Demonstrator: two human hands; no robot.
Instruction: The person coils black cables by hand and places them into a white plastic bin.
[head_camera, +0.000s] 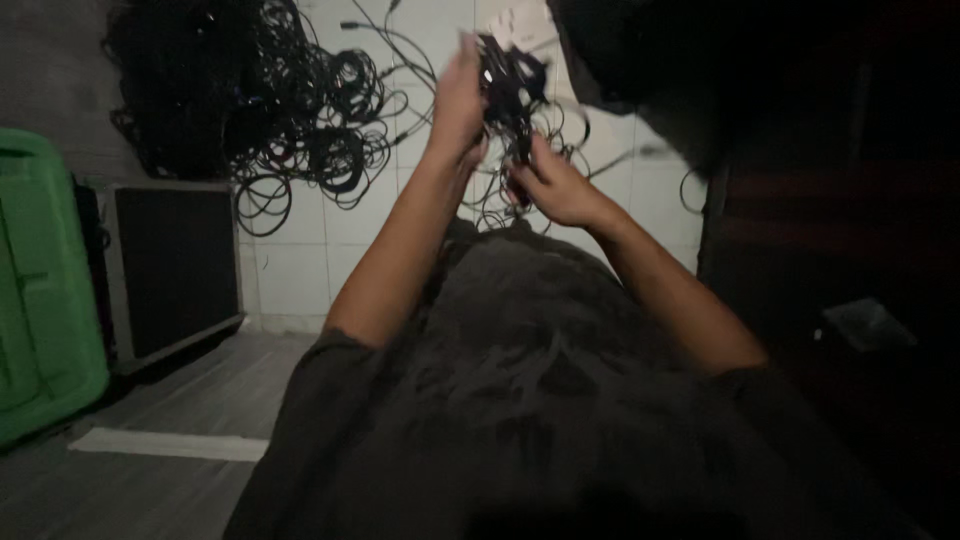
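Big heap of black cables (250, 100) sprawls on the white tile floor (300, 270), w/ a green bin (40, 300) and a dark speaker cabinet (175, 270) off to the left. Person's left hand (458, 105) and right hand (555, 185) are both raised, fingers clenched round a small tangled cable bundle (510, 85), right one lower down. Looks mid-untangle/coil; next prob needs a free end worked loose w/o tightening knots.

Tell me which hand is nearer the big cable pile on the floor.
Left. The left hand sits just right of the cable pile, gripping the cable bundle; the right hand is farther right and lower.
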